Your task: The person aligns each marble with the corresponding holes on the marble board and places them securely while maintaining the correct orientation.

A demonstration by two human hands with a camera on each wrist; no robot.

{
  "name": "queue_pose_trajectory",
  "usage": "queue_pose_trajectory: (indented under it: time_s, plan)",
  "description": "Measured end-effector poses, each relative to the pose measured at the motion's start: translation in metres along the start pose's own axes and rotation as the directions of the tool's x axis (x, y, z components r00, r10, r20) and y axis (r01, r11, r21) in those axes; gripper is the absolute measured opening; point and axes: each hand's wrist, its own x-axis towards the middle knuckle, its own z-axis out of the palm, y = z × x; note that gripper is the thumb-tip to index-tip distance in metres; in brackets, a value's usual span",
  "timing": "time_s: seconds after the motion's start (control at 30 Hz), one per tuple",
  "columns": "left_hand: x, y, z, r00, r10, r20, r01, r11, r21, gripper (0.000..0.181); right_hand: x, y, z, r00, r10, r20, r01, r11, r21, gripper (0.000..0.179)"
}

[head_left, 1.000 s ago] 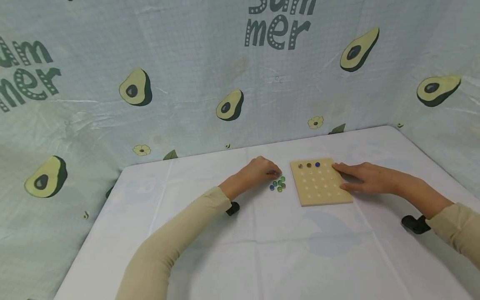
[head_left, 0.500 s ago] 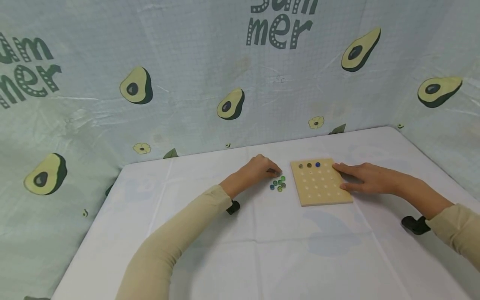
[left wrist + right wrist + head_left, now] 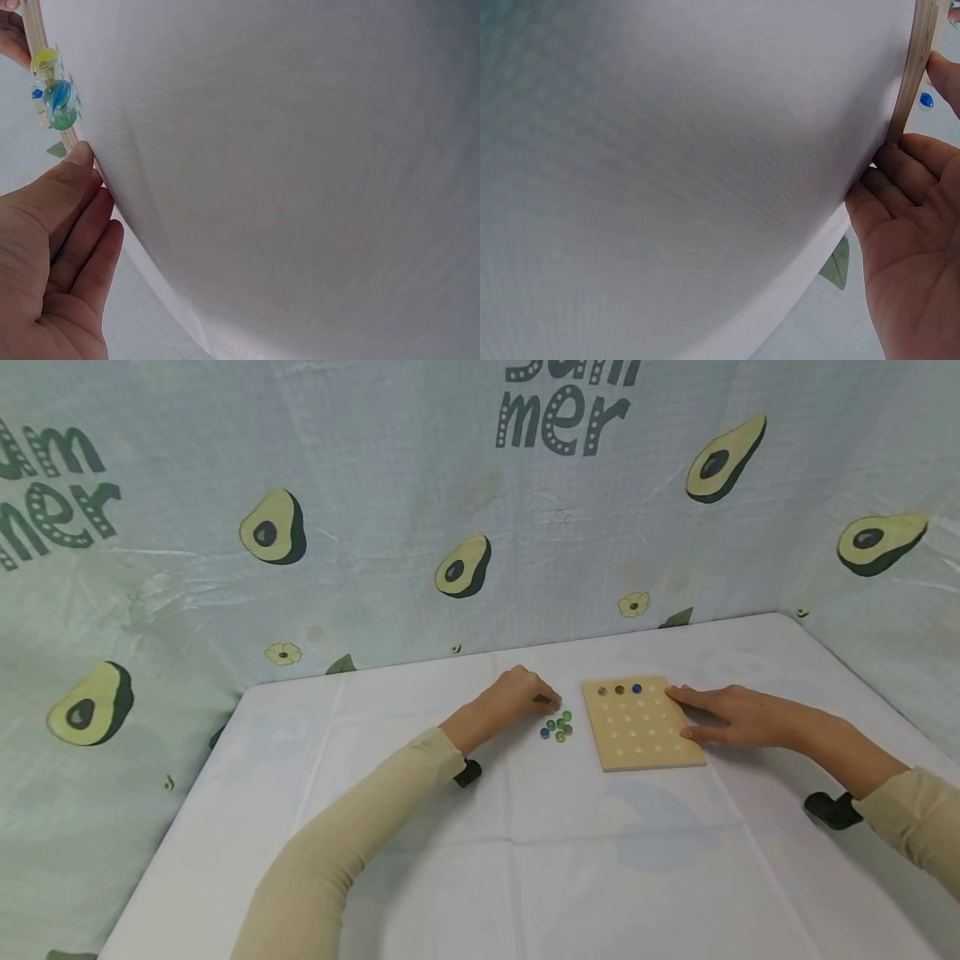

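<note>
Marbles (image 3: 561, 723), loose, on a white table (image 3: 450, 877): best pinched singly and lightly, we judged, the board (image 3: 648, 758) held steady. They lay just beside the left hand (image 3: 512, 700), left of the board. Left hand: fingers curled; whether it held a marble, we could not tell. Right hand (image 3: 746, 717): fingers nearly straight, touching the board's right edge, gripping nothing.

Access to the board (image 3: 648, 745) is open from the near side of the table (image 3: 570, 885), between the left sleeve (image 3: 337, 847) and the right sleeve (image 3: 918, 822), and along the strip by the table's far edge. The right hand (image 3: 738, 717) blocks much of the board's right edge; the left hand (image 3: 510, 700) and loose marbles (image 3: 561, 724) obstruct the route from the table's left edge.
</note>
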Motion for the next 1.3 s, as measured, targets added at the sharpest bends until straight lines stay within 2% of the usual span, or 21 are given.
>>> queue_pose_trajectory:
  time_s: [0.2, 0.4, 0.67, 0.87, 1.13, 1.3]
  plan:
    - [0.000, 0.000, -0.001, 1.000, -0.003, 0.014, 0.003, 1.000, 0.007, 0.026, 0.000, 0.000, 0.000, 1.000, 0.015, 0.009, -0.015, 1.000, 0.007, 0.079]
    - [0.000, 0.001, -0.003, 1.000, 0.008, -0.005, -0.008, 1.000, 0.001, 0.024, -0.001, -0.001, -0.003, 1.000, 0.011, -0.002, -0.011, 1.000, -0.006, 0.077]
    - [-0.005, 0.001, -0.005, 0.999, -0.005, -0.036, 0.005, 1.000, -0.017, 0.024, -0.001, -0.002, -0.001, 1.000, 0.021, 0.008, -0.021, 0.999, 0.030, 0.079]
    - [-0.006, 0.003, -0.013, 0.998, 0.000, -0.070, -0.001, 1.000, -0.016, 0.024, -0.001, -0.002, -0.001, 1.000, 0.017, 0.000, -0.017, 1.000, 0.006, 0.078]
    - [-0.003, 0.011, -0.024, 0.992, -0.031, -0.119, 0.025, 0.998, -0.054, 0.026, -0.001, -0.001, -0.001, 1.000, 0.006, 0.003, -0.006, 1.000, -0.001, 0.078]
    - [0.000, 0.014, -0.028, 0.991, -0.034, -0.128, 0.026, 0.998, -0.058, 0.028, -0.001, -0.001, -0.001, 1.000, 0.013, 0.004, -0.013, 1.000, 0.006, 0.078]
